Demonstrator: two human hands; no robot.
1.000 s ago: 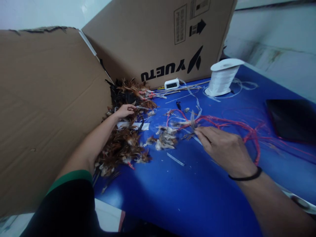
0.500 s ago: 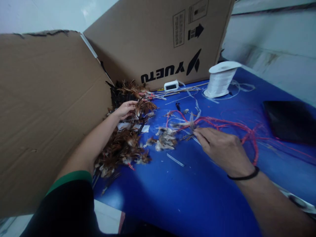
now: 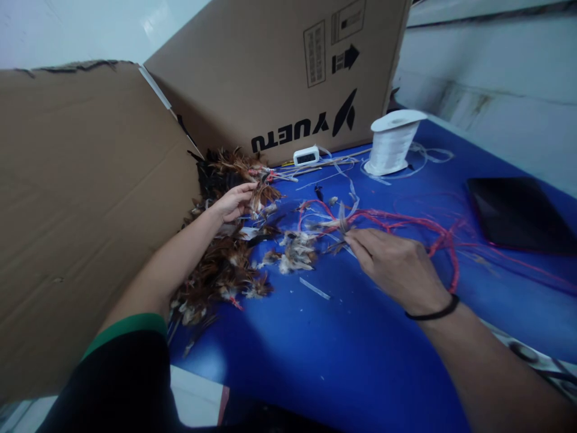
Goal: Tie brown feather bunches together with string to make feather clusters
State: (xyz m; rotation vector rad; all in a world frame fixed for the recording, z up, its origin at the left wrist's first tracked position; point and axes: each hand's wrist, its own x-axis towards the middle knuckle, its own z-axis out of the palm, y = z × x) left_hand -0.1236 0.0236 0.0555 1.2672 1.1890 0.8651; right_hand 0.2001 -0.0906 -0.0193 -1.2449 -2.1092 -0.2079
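Note:
My left hand (image 3: 235,203) reaches into the feather pile at the left, fingers stretched out and thumb apart. Its fingertips touch or nearly touch a brown feather bunch (image 3: 265,196). My right hand (image 3: 392,258), with a black band at the wrist, pinches a grey feather (image 3: 342,218) upright between thumb and fingers. A small heap of pale grey feathers (image 3: 297,249) lies on the table between the hands. Below my left forearm spreads a larger pile of brown feathers (image 3: 225,261). Pink cord (image 3: 419,221) runs behind my right hand.
Tall cardboard panels (image 3: 279,78) wall off the left and back of the blue table (image 3: 342,355). A white ribbon spool (image 3: 392,144), a small digital timer (image 3: 306,156) and thin sticks (image 3: 333,161) stand or lie behind. A black tablet-like slab (image 3: 518,210) rests at the right.
My left hand has moved slightly right, towards the brown bunch. Dark feathers now cover more of the white strip below it. My right hand still pinches the grey feather; the view has shifted a little.

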